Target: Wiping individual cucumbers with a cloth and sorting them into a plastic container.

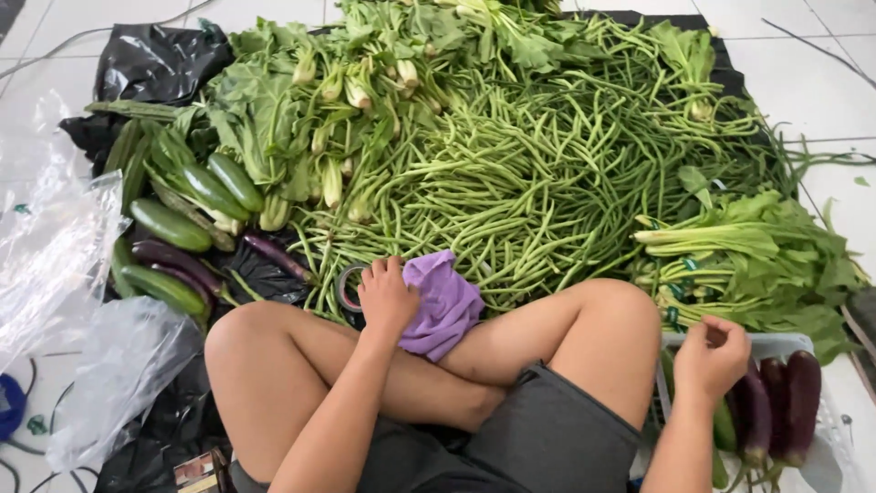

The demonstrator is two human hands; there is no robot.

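Observation:
I sit cross-legged on the floor before a big heap of long green beans. My left hand rests on a crumpled purple cloth at my shins, fingers curled on its edge, right beside a roll of tape. My right hand hovers over the rim of a grey basket at my right knee, fingers loosely curled; I cannot tell if it pinches anything. Dark purple eggplants lie in that basket.
Leafy greens are bundled at the right; bok choy lies at the back left. Cucumbers and eggplants sit on black plastic sheeting at left. Clear plastic bags lie on the white tile floor.

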